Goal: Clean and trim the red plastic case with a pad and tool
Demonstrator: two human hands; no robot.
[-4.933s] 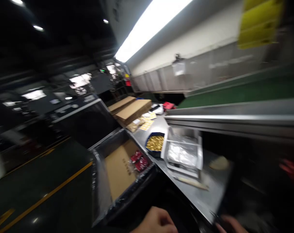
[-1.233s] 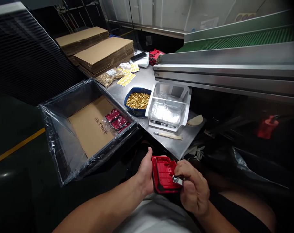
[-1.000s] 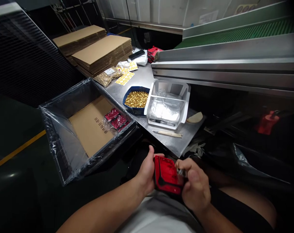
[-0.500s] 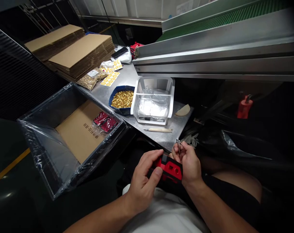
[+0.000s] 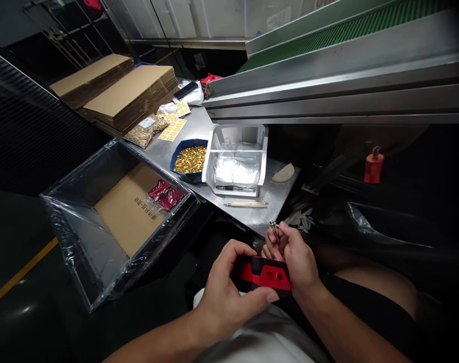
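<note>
A flat red plastic case with a black edge (image 5: 265,274) sits over my lap, turned edge-on to the camera. My left hand (image 5: 227,290) grips its left side, thumb running along its near edge. My right hand (image 5: 294,257) supports the case's right end from behind and pinches a small metal clip-like tool (image 5: 275,229) between thumb and forefinger, pointing up. Just beyond my hands is the near corner of the steel table (image 5: 260,219).
On the table stand a blue tray of small gold parts (image 5: 189,160), a clear bin with plastic bags (image 5: 237,161), a thin stick tool (image 5: 246,204), yellow sticker sheets and flat cardboard stacks (image 5: 133,93). A plastic-lined crate (image 5: 81,222) with red packs is at left. A conveyor rail (image 5: 328,93) runs right.
The red case has been turned from face-up to edge-on and lifted slightly. My right hand has raised the small metal tool above the case. The view drifted right.
</note>
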